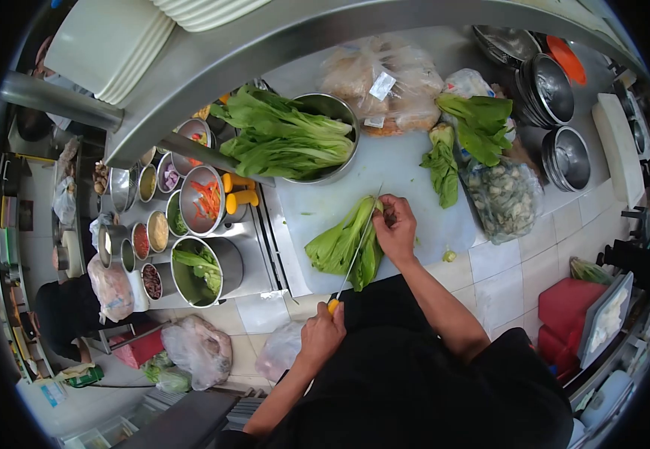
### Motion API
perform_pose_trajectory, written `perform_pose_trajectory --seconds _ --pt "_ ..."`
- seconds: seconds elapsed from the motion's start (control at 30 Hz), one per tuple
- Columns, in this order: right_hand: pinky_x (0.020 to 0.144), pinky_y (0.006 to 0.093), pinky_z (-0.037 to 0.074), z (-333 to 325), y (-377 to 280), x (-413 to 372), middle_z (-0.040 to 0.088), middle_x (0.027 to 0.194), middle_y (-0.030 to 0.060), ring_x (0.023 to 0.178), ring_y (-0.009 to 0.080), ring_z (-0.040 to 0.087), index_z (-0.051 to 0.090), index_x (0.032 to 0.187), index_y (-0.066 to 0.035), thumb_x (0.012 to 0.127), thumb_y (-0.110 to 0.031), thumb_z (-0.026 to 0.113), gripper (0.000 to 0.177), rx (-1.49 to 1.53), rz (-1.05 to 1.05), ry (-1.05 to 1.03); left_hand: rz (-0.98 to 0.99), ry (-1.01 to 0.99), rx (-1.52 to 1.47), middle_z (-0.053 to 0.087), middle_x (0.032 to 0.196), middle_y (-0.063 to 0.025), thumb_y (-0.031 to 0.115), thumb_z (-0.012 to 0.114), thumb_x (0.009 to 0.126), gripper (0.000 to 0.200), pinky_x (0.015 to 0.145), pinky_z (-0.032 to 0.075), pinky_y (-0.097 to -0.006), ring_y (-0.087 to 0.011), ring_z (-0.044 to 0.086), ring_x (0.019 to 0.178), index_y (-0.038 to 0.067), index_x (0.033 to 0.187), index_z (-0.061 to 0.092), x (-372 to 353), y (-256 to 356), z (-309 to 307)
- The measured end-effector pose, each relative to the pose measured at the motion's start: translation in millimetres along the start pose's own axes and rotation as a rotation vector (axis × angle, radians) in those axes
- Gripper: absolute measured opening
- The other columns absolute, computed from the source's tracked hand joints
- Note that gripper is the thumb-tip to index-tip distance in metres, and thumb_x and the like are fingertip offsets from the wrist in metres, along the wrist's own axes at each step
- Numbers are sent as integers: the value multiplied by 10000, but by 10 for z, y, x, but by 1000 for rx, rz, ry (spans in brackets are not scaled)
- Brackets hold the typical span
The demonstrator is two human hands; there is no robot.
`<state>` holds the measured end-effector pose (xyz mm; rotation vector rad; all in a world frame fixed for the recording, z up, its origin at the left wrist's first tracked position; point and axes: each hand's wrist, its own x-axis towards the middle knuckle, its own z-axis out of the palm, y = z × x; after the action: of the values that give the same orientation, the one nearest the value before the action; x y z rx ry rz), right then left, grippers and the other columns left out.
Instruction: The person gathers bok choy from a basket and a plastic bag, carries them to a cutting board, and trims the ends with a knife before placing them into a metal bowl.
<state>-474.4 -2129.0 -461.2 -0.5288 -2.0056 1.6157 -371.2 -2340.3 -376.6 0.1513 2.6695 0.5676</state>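
My left hand (320, 334) is closed around the yellow handle of a long knife (356, 257). Its blade lies across a bunch of leafy greens (334, 241) on the white cutting board (295, 269). At the stem end, the bent fingers of my right hand (394, 227) grip the bunch close to the knife's tip. Behind it, a steel pot (345, 120) is heaped with more long-leaved greens (280, 138). Two loose bunches, one of them a smaller head of greens (440, 166), rest toward the board's right side.
Left of the board stand a tall steel pot (228, 269) with cut greens and a bowl of orange strips (205, 199). Bagged food (385, 78) lies behind; a bag of pale pieces (503, 196) and stacked steel bowls (566, 159) are right. A metal shelf (213, 49) hangs overhead.
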Motion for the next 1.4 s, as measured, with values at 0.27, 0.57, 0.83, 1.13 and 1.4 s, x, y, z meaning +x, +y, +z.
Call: perform_pose_trajectory --seconds 0.27,0.57,0.83,1.13,1.4 --pt "544 253 455 -2 -64 48 586 929 72 622 114 545 603 1026 -17 776 2 674 261 24 23 -56 -49 -35 9 600 637 -317 392 508 981 412 582 503 -586 -513 615 627 -11 897 496 11 54 -87" --pt "549 239 449 28 -82 37 586 834 42 608 86 529 594 1024 -14 809 -5 655 223 47 75 -31 -13 -32 -73 606 688 -345 398 466 1003 454 641 487 -607 -547 604 705 -46 949 542 420 112 22" --pt "574 216 462 -246 -13 252 616 834 34 657 84 545 624 1057 -13 857 41 590 210 62 80 -88 -114 -149 -206 621 793 -351 447 445 1003 506 730 455 -605 -560 589 813 -40 954 575 221 -82 -205" --pt "603 267 494 -426 -25 372 647 770 57 633 108 578 710 1056 -19 822 -111 692 252 -184 136 -252 -131 -80 -266 624 800 -348 461 419 1010 533 739 450 -596 -557 587 837 -45 945 572 113 10 -197" --pt "550 273 500 -387 66 413 653 665 48 549 109 583 712 1038 6 816 -136 693 264 -210 225 -336 -139 -121 -318 615 742 -341 439 431 1013 500 696 452 -598 -557 589 787 -42 966 559 -60 410 -379"
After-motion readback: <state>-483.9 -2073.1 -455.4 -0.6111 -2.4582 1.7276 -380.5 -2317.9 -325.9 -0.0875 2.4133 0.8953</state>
